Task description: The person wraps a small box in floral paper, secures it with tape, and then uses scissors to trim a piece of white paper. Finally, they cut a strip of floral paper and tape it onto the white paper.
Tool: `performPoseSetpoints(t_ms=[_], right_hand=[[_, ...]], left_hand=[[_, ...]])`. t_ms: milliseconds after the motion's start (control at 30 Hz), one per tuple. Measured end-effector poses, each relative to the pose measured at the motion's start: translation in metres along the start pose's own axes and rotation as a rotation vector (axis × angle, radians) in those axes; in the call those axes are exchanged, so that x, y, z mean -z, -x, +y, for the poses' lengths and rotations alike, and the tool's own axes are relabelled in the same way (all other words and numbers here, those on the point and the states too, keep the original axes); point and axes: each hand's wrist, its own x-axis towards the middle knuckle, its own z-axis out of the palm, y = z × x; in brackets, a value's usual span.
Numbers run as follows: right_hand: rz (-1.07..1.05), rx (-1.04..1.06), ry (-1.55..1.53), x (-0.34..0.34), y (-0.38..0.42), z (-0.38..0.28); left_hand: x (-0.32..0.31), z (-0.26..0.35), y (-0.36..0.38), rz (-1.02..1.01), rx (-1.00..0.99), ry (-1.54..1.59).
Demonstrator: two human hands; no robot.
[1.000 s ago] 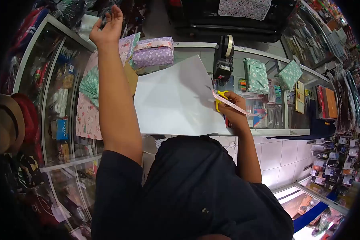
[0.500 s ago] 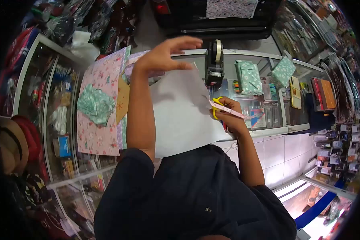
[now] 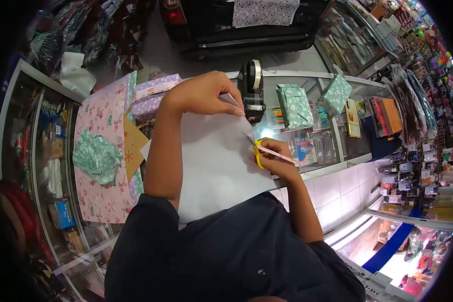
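A large sheet of paper (image 3: 221,171), white side up, covers the counter in front of my body. My left hand (image 3: 204,94) is at its far edge, thumb and fingers closed on the corner, which bends up between them. My right hand (image 3: 277,158) grips a pair of scissors (image 3: 259,155) with yellow handles at the sheet's right edge; the blades point away and to the left over the paper. A thin pink strip (image 3: 279,155) lies across the same hand. Just beyond the paper stands a black tape dispenser (image 3: 251,93).
Green floral parcels (image 3: 294,106) lie on the glass counter (image 3: 332,143) to the right, near a yellow phone (image 3: 353,118). On the left are pink floral paper (image 3: 98,201), a crumpled green bundle (image 3: 98,156) and a brown envelope (image 3: 133,146). A black car (image 3: 201,30) is beyond.
My left hand has come down from above the sheet and closed on its far corner. The scissors now show their blades over the paper's right edge. The whole view has shifted.
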Motion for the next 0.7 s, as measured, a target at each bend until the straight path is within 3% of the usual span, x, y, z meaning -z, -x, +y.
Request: performPoseSetpoints(t_ms=[67, 100, 200, 400, 700], right_hand=[[-0.101, 0.249, 0.074, 0.003, -0.003, 0.006], [-0.049, 0.327, 0.085, 0.003, -0.001, 0.007], [-0.058, 0.387, 0.192, 0.006, 0.000, 0.004], [-0.143, 0.367, 0.275, 0.002, 0.003, -0.015], [-0.116, 0.390, 0.283, -0.004, 0.004, -0.023]], left_hand=[[-0.002, -0.003, 0.001, 0.022, -0.042, -0.006], [-0.002, -0.004, 0.001, 0.044, -0.080, -0.018], [-0.001, -0.005, 0.003, 0.082, -0.183, -0.040], [0.004, 0.004, 0.006, 0.097, -0.109, 0.000], [0.004, -0.013, 0.005, 0.136, -0.184, 0.063]])
